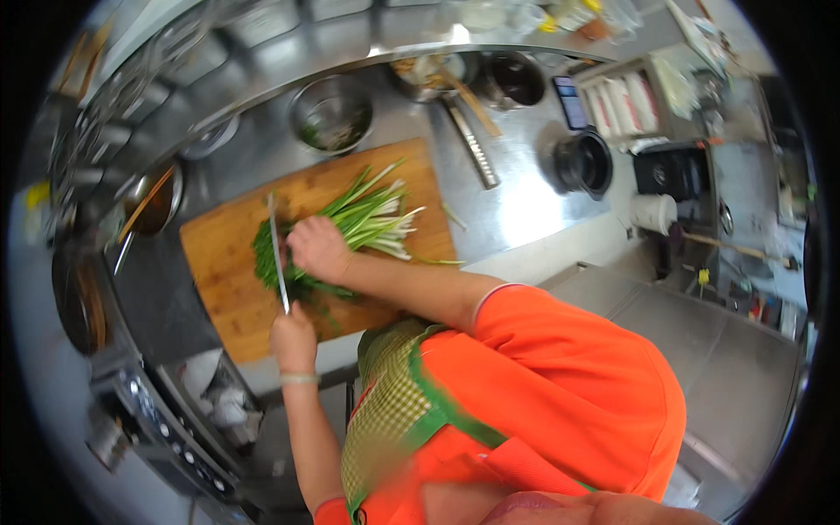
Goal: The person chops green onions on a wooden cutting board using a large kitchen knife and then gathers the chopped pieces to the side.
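My left hand is closed around the handle of a kitchen knife, whose blade points away from me and stands edge-down at the greens. My right hand presses on a bunch of scallions, close to the right of the blade, with its fingertips partly hidden. The white ends of the scallions point right. Finely cut greens lie left of the blade. All this rests on a wooden cutting board; a loose scallion stalk lies at its right edge.
Behind the board stands a steel bowl with chopped greens. To its right are a pan, a steel pot, a phone and a black pot. Left is a steel pan with chopsticks. A metal shelf spans the back.
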Demonstrator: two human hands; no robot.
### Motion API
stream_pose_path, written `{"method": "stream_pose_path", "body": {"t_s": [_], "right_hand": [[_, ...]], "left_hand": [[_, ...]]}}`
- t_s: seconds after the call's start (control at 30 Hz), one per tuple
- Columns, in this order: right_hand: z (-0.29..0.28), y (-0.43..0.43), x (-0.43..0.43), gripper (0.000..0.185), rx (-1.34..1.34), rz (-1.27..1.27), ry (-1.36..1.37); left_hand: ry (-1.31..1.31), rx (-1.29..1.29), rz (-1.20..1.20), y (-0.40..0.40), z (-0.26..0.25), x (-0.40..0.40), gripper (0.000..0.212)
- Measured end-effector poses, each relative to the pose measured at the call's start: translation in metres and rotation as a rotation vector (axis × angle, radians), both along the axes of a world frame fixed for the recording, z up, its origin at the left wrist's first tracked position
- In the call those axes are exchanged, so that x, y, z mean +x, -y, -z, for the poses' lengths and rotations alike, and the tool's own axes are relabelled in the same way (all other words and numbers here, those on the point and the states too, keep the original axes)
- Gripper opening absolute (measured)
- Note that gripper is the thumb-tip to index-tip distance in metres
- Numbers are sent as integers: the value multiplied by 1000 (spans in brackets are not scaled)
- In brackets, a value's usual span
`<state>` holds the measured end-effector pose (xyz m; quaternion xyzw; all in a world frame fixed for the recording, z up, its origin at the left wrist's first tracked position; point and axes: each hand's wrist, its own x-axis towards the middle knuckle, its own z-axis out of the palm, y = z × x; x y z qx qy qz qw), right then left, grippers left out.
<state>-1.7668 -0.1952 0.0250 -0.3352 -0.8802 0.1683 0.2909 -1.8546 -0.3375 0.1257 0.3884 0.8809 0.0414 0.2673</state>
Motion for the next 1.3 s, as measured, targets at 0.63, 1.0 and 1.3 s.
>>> {"method": "stream_pose_path", "body": {"t_s": [0.63,1.0,1.3], "right_hand": [[3,-3,3,18,-18,-24,-13],[7,-5,4,16,11,-3,-60],[-3,-8,6,13,-76,-28,-85]], "left_hand": [[21,82,-47,-14,2,3,36],[65,39,98,-2,-38,-3,36],[63,248,-49,-11,9,-2,32]]}}
